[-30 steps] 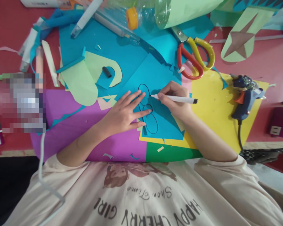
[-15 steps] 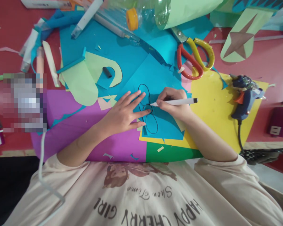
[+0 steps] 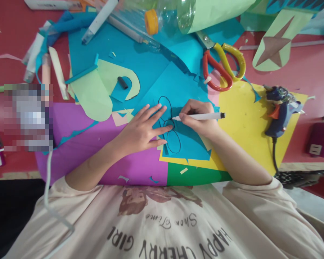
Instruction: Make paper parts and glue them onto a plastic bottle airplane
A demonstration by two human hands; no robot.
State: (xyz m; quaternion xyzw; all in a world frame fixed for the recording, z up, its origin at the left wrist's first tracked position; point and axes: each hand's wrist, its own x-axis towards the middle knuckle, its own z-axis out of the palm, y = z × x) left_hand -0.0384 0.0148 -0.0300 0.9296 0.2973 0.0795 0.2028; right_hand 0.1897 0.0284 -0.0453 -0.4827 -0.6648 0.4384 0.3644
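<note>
A white marker pen [image 3: 205, 116] with a black end is gripped in my right hand [image 3: 198, 117], its tip on a sheet of blue paper [image 3: 191, 142]. Black outlines on that sheet form a small circle with long petal-like loops above and below it. The tip sits at the upper right of the circle. My left hand [image 3: 144, 127] lies flat with fingers spread, its fingertips on the blue sheet, partly covering the left side of the drawing.
Scissors [image 3: 218, 68] with red and yellow handles lie beyond my right hand. A blue glue gun [image 3: 280, 115] rests on yellow paper at right. A plastic bottle [image 3: 167, 21] with an orange cap lies at the back. Light-green cut-outs [image 3: 93, 93] and several markers are at left.
The pen tip has shifted very slightly upward near the top of the small circle. My left hand has stayed in place.
</note>
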